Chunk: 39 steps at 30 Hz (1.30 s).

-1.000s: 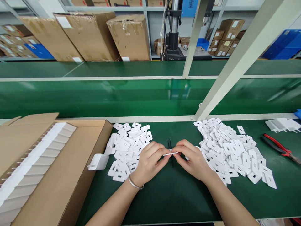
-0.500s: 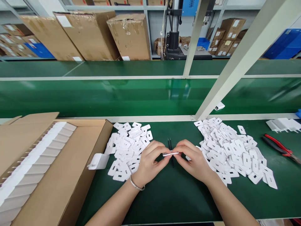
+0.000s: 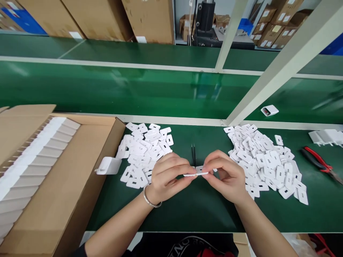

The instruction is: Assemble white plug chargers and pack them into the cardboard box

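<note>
My left hand (image 3: 171, 176) pinches the left end of a small white plastic plate (image 3: 201, 171) between thumb and fingers. On its right end, my right hand (image 3: 226, 175) has a similar closed pinch. A break in line shows mid-length, and I cannot tell whether this is one plate or two edge to edge. Black tweezers (image 3: 193, 154) lie just behind the fingers, their lower part hidden. Left of my left hand spreads a pile of white slotted plates (image 3: 146, 146). A larger pile of like plates (image 3: 268, 160) lies beyond my right hand.
An open cardboard box (image 3: 61, 178) with a row of white parts stands left, a white plastic housing (image 3: 109, 165) against its side. Red-black pliers (image 3: 318, 160) and white housings (image 3: 327, 136) lie right. A slanted post (image 3: 270, 75) rises by the green belt (image 3: 134, 89), which carries another housing (image 3: 269, 110).
My view has tipped downward. The plate, a single thin edge before, now shows its slotted face and a break in line. Both hands keep their pinch.
</note>
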Motion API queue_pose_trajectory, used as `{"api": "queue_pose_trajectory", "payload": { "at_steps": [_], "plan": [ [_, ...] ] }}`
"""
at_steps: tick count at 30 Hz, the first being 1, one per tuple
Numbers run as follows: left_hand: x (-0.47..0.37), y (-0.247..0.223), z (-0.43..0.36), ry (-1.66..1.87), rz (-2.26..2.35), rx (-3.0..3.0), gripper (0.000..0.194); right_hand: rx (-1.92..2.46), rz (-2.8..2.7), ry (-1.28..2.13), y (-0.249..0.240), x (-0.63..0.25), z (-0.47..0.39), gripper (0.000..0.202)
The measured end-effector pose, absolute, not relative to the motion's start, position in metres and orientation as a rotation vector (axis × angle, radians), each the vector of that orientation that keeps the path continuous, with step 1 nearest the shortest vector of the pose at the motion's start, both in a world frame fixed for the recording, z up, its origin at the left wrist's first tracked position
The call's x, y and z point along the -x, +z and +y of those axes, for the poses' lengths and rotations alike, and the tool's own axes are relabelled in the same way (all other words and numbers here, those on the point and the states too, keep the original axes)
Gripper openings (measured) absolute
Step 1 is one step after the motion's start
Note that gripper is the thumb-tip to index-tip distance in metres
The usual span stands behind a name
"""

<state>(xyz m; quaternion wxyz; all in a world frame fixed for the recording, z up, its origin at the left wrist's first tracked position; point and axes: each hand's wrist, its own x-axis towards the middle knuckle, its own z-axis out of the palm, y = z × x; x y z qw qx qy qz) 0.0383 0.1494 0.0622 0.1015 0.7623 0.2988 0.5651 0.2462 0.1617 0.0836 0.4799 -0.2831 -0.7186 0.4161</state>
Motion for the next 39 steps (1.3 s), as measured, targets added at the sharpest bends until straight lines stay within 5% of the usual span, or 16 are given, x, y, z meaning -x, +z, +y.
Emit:
{"api": "queue_pose_trajectory", "payload": {
  "at_steps": [27, 34, 39],
  "plan": [
    [-0.041, 0.064, 0.151, 1.65, 0.866, -2.182, 0.003, 0.648, -1.517, 1.425, 0.075, -0.244, 0.163, 0.014],
    [-0.044, 0.057, 0.142, 1.234, 0.841, -1.588, 0.02, 0.708, -1.345, 1.628, 0.073, -0.241, 0.159, 0.002],
    [-0.047, 0.053, 0.145, 1.234, 0.742, -1.289, 0.018, 0.812, -1.253, 1.697, 0.076, -0.239, 0.162, 0.015]
  ]
}}
